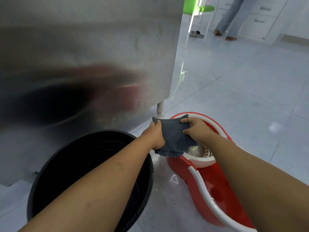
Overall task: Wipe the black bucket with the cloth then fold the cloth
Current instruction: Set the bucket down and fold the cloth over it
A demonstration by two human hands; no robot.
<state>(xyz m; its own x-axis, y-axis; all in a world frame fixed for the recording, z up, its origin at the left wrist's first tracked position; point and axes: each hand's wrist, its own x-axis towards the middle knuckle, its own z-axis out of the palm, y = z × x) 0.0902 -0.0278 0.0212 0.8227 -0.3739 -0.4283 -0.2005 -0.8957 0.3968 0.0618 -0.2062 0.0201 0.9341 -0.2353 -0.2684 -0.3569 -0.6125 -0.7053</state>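
A dark grey cloth [172,138] is stretched between both my hands, held in the air above the gap between two buckets. My left hand [154,133] pinches its far left corner. My right hand [194,128] grips its right edge with the fingers curled over the fabric. The cloth's frayed lower edge hangs loose. The black bucket [70,158] stands on the floor at lower left, its dark inside facing up, and my left forearm crosses over its rim.
A red and white mop bucket [207,174] with a steel spinner basket sits under my right arm. A stainless steel cabinet [93,52] fills the left. Beyond it stand a green chair [200,10] and a person's legs [230,19] by white drawers.
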